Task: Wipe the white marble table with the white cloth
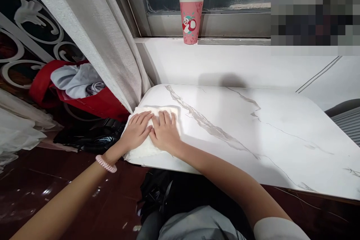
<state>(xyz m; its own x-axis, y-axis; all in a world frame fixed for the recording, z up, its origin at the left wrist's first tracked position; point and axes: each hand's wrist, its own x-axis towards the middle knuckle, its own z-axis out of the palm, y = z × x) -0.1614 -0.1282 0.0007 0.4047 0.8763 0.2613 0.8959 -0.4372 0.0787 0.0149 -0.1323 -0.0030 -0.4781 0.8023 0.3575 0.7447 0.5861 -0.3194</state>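
A cream-white cloth (146, 148) lies spread on the left end of a white marble-patterned table (225, 120). My left hand (137, 129) rests flat on the cloth, fingers stretched out toward the far edge. Beside it, my right hand (165, 130) also presses flat on the cloth with its fingers extended. The two thumbs come close together near the cloth's middle. Neither hand grips the cloth; the palms hide part of it. A pink coiled band (106, 164) circles my left wrist.
A pink paper cup (191, 18) with a red straw stands on the window ledge behind the table. At the left hang a pale curtain (92, 26) and a red bag (92, 103) with clothes in it. A grey chair back (347, 120) shows at the right.
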